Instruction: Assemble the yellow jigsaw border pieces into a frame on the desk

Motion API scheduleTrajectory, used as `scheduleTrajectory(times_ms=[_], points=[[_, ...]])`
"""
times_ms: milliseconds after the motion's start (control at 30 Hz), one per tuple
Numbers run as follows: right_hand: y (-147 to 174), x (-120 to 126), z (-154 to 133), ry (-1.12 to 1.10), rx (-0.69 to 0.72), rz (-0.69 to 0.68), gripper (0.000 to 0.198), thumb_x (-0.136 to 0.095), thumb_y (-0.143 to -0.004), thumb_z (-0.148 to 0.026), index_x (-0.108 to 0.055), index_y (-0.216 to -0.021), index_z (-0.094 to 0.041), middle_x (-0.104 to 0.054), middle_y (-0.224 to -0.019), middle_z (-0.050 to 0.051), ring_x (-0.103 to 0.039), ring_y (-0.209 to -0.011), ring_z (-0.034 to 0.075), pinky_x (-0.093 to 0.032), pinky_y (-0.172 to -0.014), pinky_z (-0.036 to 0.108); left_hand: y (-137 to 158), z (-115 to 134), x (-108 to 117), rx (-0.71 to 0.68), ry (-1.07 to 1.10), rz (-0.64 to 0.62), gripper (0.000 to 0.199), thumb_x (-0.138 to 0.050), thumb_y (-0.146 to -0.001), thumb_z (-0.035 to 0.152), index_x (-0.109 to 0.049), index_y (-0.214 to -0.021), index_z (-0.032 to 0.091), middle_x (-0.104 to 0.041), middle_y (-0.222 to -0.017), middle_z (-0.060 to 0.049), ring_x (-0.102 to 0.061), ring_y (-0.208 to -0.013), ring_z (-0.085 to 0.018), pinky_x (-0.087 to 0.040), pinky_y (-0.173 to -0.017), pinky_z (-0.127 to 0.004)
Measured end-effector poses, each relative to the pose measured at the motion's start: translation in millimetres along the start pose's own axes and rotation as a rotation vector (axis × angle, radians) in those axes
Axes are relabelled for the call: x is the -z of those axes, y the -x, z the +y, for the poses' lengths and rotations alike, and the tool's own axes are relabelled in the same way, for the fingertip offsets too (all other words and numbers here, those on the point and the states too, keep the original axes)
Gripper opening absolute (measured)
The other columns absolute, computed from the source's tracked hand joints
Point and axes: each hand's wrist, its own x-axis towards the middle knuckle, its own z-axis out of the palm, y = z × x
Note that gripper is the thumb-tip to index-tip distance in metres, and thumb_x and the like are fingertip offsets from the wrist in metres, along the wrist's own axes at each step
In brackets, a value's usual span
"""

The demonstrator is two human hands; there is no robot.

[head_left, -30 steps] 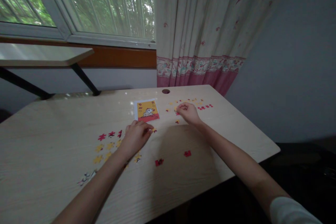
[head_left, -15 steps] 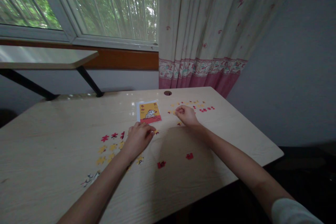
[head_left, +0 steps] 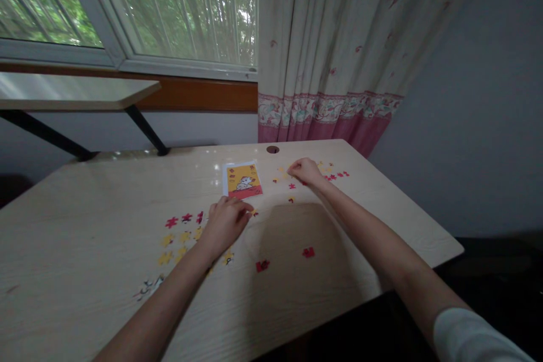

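Note:
My left hand (head_left: 228,222) hovers low over the table just in front of the picture card, its thumb and finger closed on a yellow-and-red puzzle piece (head_left: 254,213). Farther back, my right hand (head_left: 306,172) is closed in a pinch among the yellow and red pieces on the right; what its fingertips hold, if anything, is too small to make out. A red piece (head_left: 292,186) and a yellow-and-red piece (head_left: 291,199) lie in front of it. The picture card (head_left: 245,181) shows a white cartoon animal on yellow and red.
Rows of red pieces (head_left: 172,222) and yellow pieces (head_left: 165,258) lie on the left, partly behind my left forearm. Two red pieces (head_left: 262,266) (head_left: 309,252) lie near the front of the table (head_left: 85,271). A raised shelf (head_left: 76,90) stands at the back left, before the window.
My right hand has shifted slightly back and to the right, uncovering a red piece. My left hand stays about where it was, at the same yellow-and-red piece.

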Motion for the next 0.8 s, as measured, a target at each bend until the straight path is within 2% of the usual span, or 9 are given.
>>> scheduleTrajectory(times_ms=[67, 133, 267, 467, 567, 800], points=[[-8.6, 13.7, 12.4, 0.081, -0.048, 0.063, 0.018, -0.063, -0.075, -0.028, -0.073, -0.085, -0.017, -0.072, -0.082, 0.009, -0.064, -0.074, 0.017, -0.043, -0.063, 0.024, 0.3, 0.1, -0.3, -0.002, 0.001, 0.006, 0.023, -0.048, -0.084, 0.028, -0.069, -0.094, 0.025, -0.069, -0.098, -0.004, -0.054, -0.095, -0.027, -0.040, -0.079, -0.040], [-17.6, 28.2, 26.6, 0.148, -0.096, 0.037, 0.017, -0.064, -0.074, -0.023, -0.073, -0.087, -0.015, -0.072, -0.081, 0.010, -0.064, -0.072, 0.017, -0.042, -0.062, 0.023, 0.4, 0.1, -0.6, 0.003, 0.002, 0.015, 0.023, -0.048, -0.084, 0.028, -0.069, -0.093, 0.026, -0.069, -0.097, -0.004, -0.054, -0.094, -0.027, -0.040, -0.078, -0.040], [-26.6, 44.4, 46.5, 0.179, -0.088, -0.020, 0.009, -0.068, -0.070, -0.018, -0.072, -0.076, -0.013, -0.071, -0.074, 0.010, -0.063, -0.067, 0.016, -0.040, -0.060, 0.022, 0.2, -0.4, -1.3, 0.003, 0.009, 0.021, 0.023, -0.049, -0.083, 0.028, -0.070, -0.092, 0.026, -0.070, -0.097, -0.004, -0.054, -0.094, -0.026, -0.040, -0.077, -0.038], [-24.9, 35.4, 40.6, 0.210, -0.042, -0.118, 0.022, -0.069, -0.072, -0.036, -0.069, -0.071, -0.014, -0.067, -0.063, 0.008, -0.060, -0.061, 0.016, -0.040, -0.060, 0.025, 0.0, -1.4, -1.8, 0.010, 0.020, 0.012, 0.023, -0.048, -0.084, 0.029, -0.070, -0.092, 0.026, -0.069, -0.098, -0.004, -0.054, -0.094, -0.028, -0.039, -0.077, -0.040], [-27.1, 32.2, 33.7, 0.217, -0.081, -0.153, 0.017, -0.073, -0.069, -0.030, -0.067, -0.066, -0.014, -0.066, -0.062, 0.008, -0.060, -0.062, 0.017, -0.040, -0.060, 0.026, -0.2, -2.2, -2.0, 0.004, 0.031, 0.014, 0.022, -0.049, -0.084, 0.028, -0.070, -0.091, 0.026, -0.070, -0.097, -0.004, -0.055, -0.095, -0.028, -0.039, -0.078, -0.040], [-35.7, 31.9, 30.5, 0.129, -0.172, -0.250, 0.013, -0.073, -0.065, -0.024, -0.066, -0.062, -0.013, -0.055, -0.045, 0.000, -0.053, -0.048, 0.012, -0.040, -0.051, 0.024, 0.0, -1.4, -1.7, 0.004, 0.022, 0.008, 0.022, -0.049, -0.084, 0.027, -0.070, -0.092, 0.026, -0.070, -0.097, -0.004, -0.054, -0.094, -0.027, -0.040, -0.080, -0.040]])
